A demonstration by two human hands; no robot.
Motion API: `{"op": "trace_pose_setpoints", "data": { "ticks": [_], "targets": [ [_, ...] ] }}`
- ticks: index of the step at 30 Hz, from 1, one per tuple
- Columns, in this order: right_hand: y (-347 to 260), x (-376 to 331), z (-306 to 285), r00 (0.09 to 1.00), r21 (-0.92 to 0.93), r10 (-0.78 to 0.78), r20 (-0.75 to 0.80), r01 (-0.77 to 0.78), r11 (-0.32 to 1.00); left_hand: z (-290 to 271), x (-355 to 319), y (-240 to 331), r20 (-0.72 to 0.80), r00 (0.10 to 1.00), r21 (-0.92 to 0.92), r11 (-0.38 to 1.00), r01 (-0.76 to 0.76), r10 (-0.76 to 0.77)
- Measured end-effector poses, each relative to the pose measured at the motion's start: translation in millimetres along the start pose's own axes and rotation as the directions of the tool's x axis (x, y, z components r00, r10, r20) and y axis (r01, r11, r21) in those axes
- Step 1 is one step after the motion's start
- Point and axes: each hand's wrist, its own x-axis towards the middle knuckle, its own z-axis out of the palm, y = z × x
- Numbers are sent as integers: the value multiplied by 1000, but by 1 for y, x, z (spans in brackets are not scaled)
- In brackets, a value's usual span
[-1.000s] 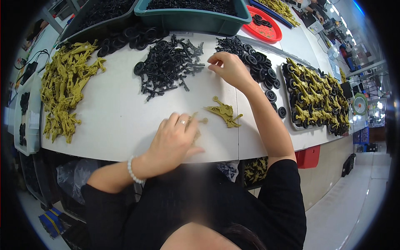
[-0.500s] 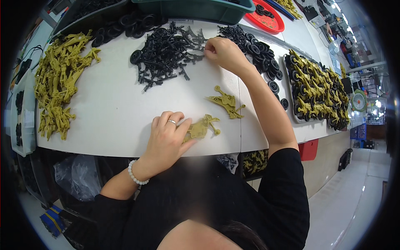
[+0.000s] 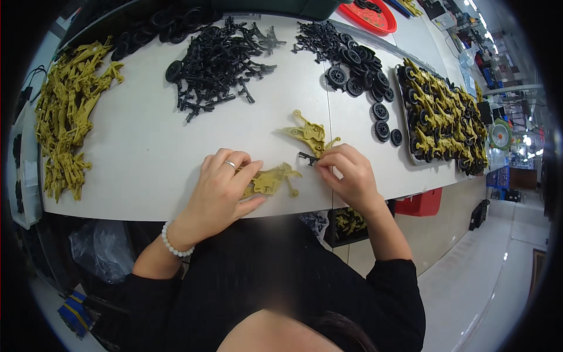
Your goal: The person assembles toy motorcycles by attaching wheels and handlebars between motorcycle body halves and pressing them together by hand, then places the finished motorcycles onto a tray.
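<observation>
1. You are pressing your left hand point(image 3: 226, 185) down over an olive-yellow plastic frame part point(image 3: 271, 180) near the front edge of the white surface point(image 3: 146, 152); your grip there is closed on the part, thumb below and fingers across its top, which looks meant to keep it flat and steady.
2. You are pinching a small black plastic piece point(image 3: 306, 156) in the fingertips of your right hand point(image 3: 346, 176), in a narrow grip, just beside the right end of the olive part; the two pieces are lying close but I cannot tell whether they are touching.
3. You are keeping a second olive-yellow frame part point(image 3: 309, 132) lying loose just beyond your right hand, within easy reach.
4. Farther back in the middle, a heap of black connector pieces point(image 3: 220, 58) is sitting spread out, likely so single pieces can be picked off.
5. To the right of it, black wheels point(image 3: 358, 70) are lying in a loose cluster running toward a tray of assembled olive pieces with wheels point(image 3: 440, 117).
6. On the far left, a long pile of bare olive-yellow frame parts point(image 3: 67, 111) is lying well apart from your hands.
7. At the far edge, a red tray point(image 3: 369, 16) is holding more dark parts.
</observation>
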Motion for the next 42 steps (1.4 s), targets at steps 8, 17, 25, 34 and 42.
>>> {"op": "trace_pose_setpoints", "data": {
  "ticks": [8,17,25,34,42],
  "targets": [
    [-4,-4,12,990,0,129,-49,-129,992,8,2,1,20,1000,16,1000,-13,12],
    [-10,20,10,990,-183,101,98,-82,980,8,3,-2,17,999,-8,999,-38,39],
    [-18,42,5,964,152,167,208,-200,968,8,4,-3,16,998,8,998,-62,62],
    [-7,60,2,913,149,-145,381,94,984,8,6,-3,34,998,-13,999,-53,53],
    [-6,56,6,913,158,-136,384,80,984,9,6,-5,30,996,-23,997,-78,79]
  ]
}}
